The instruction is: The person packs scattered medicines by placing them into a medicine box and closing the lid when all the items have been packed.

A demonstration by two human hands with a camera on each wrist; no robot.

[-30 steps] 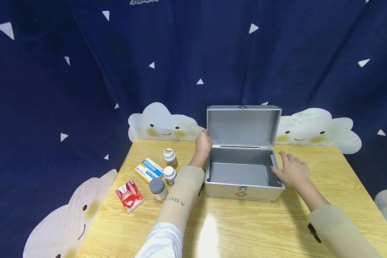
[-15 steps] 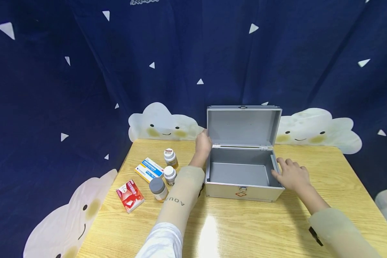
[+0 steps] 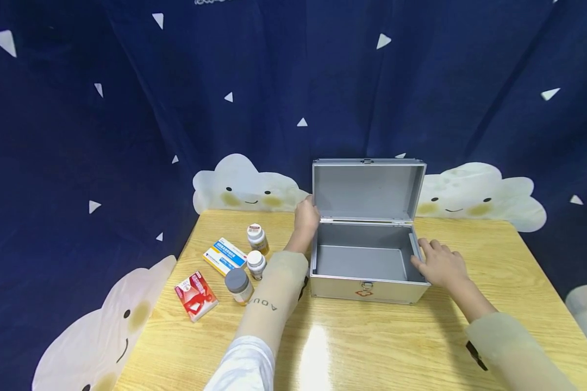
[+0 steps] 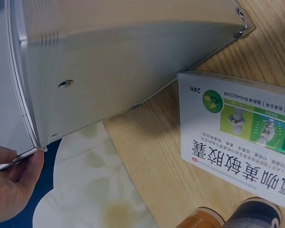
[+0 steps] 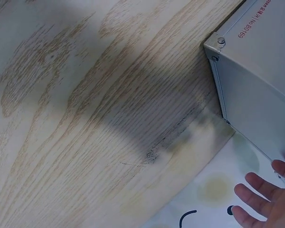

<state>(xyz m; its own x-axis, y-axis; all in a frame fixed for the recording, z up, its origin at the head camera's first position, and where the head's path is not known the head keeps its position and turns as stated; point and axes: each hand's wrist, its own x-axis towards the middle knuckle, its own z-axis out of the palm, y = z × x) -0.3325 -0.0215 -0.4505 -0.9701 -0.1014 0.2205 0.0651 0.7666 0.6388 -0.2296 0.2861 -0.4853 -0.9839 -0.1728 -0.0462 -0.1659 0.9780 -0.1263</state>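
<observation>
A silver metal first-aid case [image 3: 370, 290] stands on the table with its lid [image 3: 367, 193] raised and a grey interior [image 3: 362, 262]. My left hand [image 3: 306, 217] is at the lid's lower left edge; in the left wrist view, the left hand [image 4: 12, 187] pinches a metal rim between thumb and fingers. Beside the case's right wall is my right hand [image 3: 442, 264], its thumb at the rim. The right wrist view has the right hand's fingers [image 5: 259, 194] spread and fairly straight, with nothing held.
Left on the wooden table [image 3: 352, 347] are a red box [image 3: 196, 296], a blue-and-white box [image 3: 225, 256], a grey-capped bottle [image 3: 238, 286] and two white-capped bottles [image 3: 256, 264]. A white-green medicine box [image 4: 232, 133] shows near the case in the left wrist view.
My right hand has come down slightly, its fingers moving closer to the case's right rim. The left hand stays at the lid's edge, and the case has not moved.
</observation>
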